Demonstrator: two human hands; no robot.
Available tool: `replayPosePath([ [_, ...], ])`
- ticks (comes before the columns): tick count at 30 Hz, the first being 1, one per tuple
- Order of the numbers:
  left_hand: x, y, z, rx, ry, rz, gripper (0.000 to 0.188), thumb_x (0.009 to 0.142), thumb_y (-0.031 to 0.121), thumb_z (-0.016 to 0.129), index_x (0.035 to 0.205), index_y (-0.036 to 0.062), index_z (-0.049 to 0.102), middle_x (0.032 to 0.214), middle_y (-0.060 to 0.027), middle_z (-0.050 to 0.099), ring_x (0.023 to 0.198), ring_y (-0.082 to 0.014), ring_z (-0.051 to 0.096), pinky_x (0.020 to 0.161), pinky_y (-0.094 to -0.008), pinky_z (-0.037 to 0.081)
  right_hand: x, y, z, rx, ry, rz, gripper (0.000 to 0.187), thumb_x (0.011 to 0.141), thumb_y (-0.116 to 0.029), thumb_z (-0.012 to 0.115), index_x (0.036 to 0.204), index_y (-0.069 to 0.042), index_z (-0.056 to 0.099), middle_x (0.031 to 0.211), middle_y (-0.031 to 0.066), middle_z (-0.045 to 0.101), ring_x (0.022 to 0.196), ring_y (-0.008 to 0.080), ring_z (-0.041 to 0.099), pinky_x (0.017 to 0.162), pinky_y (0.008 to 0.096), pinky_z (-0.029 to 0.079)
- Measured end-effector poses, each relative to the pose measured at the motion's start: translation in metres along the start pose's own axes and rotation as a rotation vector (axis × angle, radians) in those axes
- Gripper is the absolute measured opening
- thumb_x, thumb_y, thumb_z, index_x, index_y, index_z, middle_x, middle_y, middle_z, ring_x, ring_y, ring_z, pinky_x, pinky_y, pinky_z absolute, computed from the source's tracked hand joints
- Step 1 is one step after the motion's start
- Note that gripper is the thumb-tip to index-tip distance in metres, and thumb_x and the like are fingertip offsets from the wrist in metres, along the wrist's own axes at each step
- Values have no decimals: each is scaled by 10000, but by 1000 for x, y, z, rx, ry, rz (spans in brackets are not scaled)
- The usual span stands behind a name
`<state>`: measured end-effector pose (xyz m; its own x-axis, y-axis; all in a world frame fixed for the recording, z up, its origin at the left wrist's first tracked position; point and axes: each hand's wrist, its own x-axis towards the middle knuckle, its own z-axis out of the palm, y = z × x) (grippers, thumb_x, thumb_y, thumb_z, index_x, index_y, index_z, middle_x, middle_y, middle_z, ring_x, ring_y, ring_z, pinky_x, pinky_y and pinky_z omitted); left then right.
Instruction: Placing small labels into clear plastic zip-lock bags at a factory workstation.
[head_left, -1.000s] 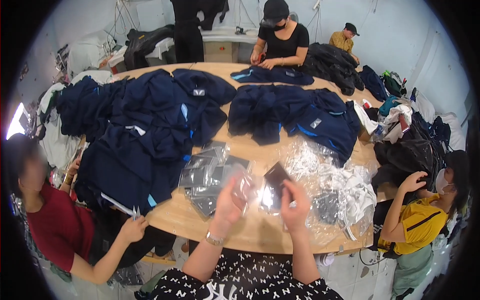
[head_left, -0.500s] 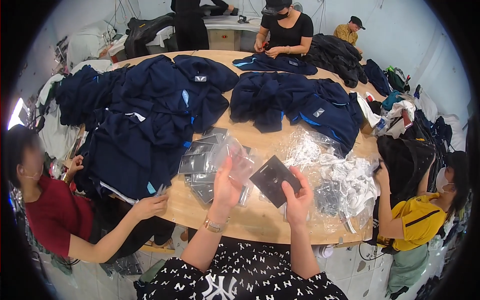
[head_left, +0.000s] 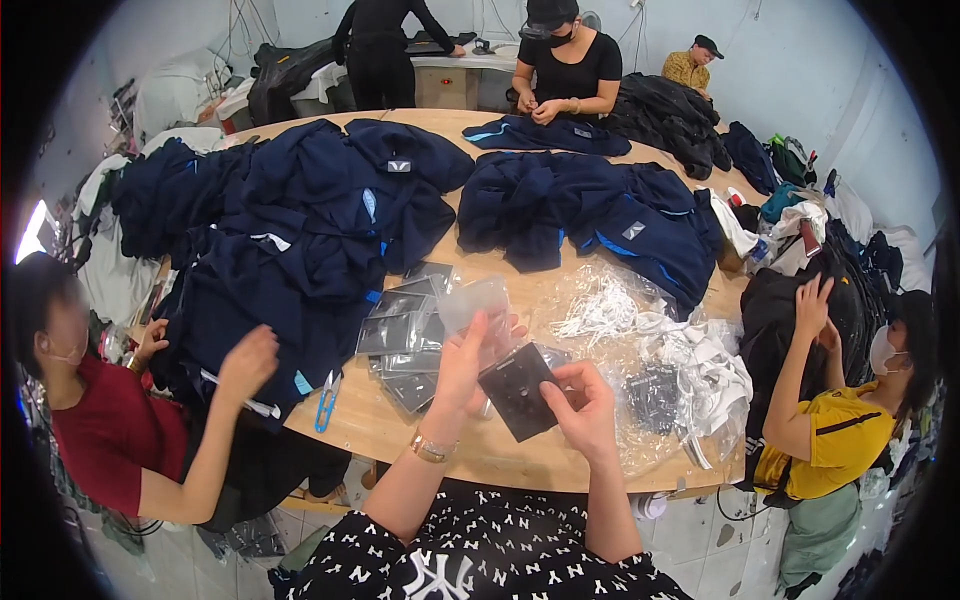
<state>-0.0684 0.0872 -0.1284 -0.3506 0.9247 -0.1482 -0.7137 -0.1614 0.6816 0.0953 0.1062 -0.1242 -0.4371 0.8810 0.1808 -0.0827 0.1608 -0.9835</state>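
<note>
Over the near middle of the table, my left hand [head_left: 460, 372] is closed on a small clear plastic bag [head_left: 480, 303], which stands up from the fingers. Pinched between thumb and fingers of my right hand [head_left: 588, 408] is a square black card [head_left: 516, 392] with small holes in its middle. The card's upper left side is close beside my left hand; I cannot tell whether they touch. Left of my hands lies a loose pile of dark cards in clear sleeves [head_left: 398, 332].
Heaps of navy garments [head_left: 310, 200] cover the far and left table. Blue-handled thread snips [head_left: 326, 402] lie near the left edge. To the right are clear plastic bags [head_left: 600, 300] with white strings and crumpled white material [head_left: 705, 375]. Co-workers sit at both sides; others work behind.
The black card has moved left and down, up to my left hand. At left, a co-worker's hand has let go of the snips and moved over the garments. The right co-worker's hands have risen.
</note>
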Motion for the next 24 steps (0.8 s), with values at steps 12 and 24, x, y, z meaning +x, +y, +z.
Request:
replayPosePath([
  [12,3,-7,8,269,-188,-81,400,908,313,463,1129,-16,517,1025,-118,596,912,-216,603,779,-325,501,6,-1,-2,7,14,45,432,824,18,536,1232,-54,412,718,25,621,594,22,522,507,154,388],
  [24,3,-8,18,168,-81,-12,382,917,288,449,1138,-17,513,989,-114,606,888,-217,608,757,-322,510,11,-6,-15,-18,-133,112,530,798,-8,581,1275,-63,356,710,43,630,596,38,529,524,176,399],
])
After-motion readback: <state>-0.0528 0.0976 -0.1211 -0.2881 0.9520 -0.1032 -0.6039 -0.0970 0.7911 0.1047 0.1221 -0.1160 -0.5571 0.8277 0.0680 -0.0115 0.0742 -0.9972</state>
